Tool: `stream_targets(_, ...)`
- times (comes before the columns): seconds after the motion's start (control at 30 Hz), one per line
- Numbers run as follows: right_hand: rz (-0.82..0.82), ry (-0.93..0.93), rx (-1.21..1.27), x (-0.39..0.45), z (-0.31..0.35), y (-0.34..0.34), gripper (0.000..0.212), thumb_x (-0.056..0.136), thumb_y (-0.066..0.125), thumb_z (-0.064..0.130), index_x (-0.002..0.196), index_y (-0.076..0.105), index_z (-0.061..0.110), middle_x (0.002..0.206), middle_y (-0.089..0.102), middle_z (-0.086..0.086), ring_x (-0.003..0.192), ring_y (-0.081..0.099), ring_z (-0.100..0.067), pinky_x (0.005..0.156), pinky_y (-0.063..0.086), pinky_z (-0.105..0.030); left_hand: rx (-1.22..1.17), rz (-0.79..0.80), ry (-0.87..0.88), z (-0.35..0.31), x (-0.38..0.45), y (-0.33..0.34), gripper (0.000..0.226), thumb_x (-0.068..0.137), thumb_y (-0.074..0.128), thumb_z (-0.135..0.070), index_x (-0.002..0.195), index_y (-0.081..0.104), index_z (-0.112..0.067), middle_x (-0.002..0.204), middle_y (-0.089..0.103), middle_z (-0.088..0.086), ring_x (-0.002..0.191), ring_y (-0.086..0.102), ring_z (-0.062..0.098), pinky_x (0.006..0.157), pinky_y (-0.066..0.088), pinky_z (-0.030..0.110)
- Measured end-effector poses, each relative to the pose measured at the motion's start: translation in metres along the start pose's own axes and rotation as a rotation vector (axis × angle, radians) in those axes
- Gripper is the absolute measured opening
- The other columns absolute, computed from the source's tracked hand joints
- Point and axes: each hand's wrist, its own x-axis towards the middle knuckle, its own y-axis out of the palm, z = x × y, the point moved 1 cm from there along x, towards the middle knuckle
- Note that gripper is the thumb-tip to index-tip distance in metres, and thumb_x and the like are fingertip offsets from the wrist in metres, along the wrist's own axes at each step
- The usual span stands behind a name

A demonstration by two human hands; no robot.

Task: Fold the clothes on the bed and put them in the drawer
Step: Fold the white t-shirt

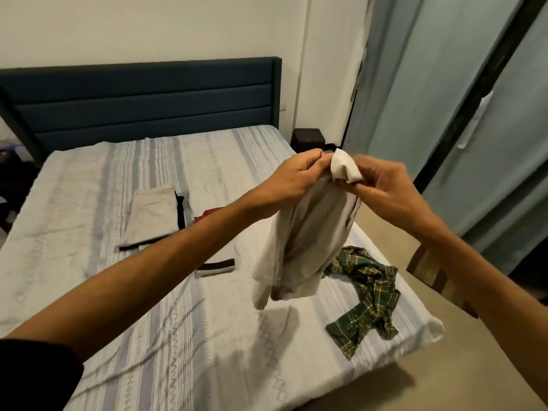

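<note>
- Beige garment [302, 238]: held up in the air over the bed [89, 203], hanging limp from my two hands. Its lower edge clears the sheet; its shadow falls on the sheet just below it.
- Left hand [296, 176]: fingers curled, pinching the garment's top edge on that side.
- Right hand [382, 188]: fingers curled round a bunched corner of the same garment, a pale fold sticking up between the two hands. Hands nearly touching each other.
- Plaid shirt [367, 298]: green with yellow checks, crumpled on the bed below my right hand, near the bed's right edge. Just beside the hanging garment, partly behind it.
- Folded beige piece [154, 218]: flat on the bed, left of and below my left forearm, with a black item [179, 212] showing along its right edge.
- Red cloth [212, 213]: small patch visible just above my left forearm; rest hidden.
- Dark band [216, 265]: narrow strip on the sheet under my left forearm; cannot tell what it belongs to.
- Headboard [142, 102]: dark blue, padded, far end of the bed, beyond both hands.
- Dark box [308, 139]: on the floor past the bed's far corner, just behind my hands.
- Curtain [415, 99]: pale green, to the right of my right hand.
</note>
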Motion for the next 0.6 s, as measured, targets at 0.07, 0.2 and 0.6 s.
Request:
stream_targets(0.07, -0.013, 0.011, -0.05, 0.005, -0.013, -0.006, 0.028, 0.098, 0.069, 0.005, 0.117, 0.073, 0.026, 0.107, 0.075, 0.001, 0.103, 0.069, -0.011, 0.09, 0.06, -0.036, 0.05, 0.006, 0.037, -0.003, 0.006, -0.004, 0.033, 0.1, 0.065, -0.046, 0.107, 0.066, -0.013, 0.101, 0.069, 0.003, 0.092, 0.066, 0.014, 0.081, 0.056, 0.026)
stream_targets(0.2, -0.014, -0.049, -0.325, 0.016, -0.032, -0.006, 0.033, 0.09, 0.063, -0.012, 0.097, 0.072, 0.02, 0.083, 0.068, 0.003, 0.081, 0.066, -0.023, 0.07, 0.048, -0.032, 0.581, 0.132, 0.282, 0.0, 0.011, -0.013, 0.041, 0.088, 0.08, -0.025, 0.12, 0.055, -0.015, 0.096, 0.064, -0.002, 0.079, 0.061, 0.01, 0.068, 0.046, 0.016)
stream_targets(0.6, -0.08, 0.251, 0.181, 0.044, -0.094, -0.068, 0.021, 0.105, 0.059, 0.007, 0.113, 0.071, -0.007, 0.103, 0.072, -0.027, 0.09, 0.073, -0.029, 0.086, 0.064, -0.035, 0.761, -0.155, -0.182, 0.1, 0.017, -0.052, 0.017, 0.078, 0.054, 0.003, 0.079, 0.071, 0.0, 0.076, 0.068, 0.014, 0.077, 0.062, 0.031, 0.068, 0.046, 0.034)
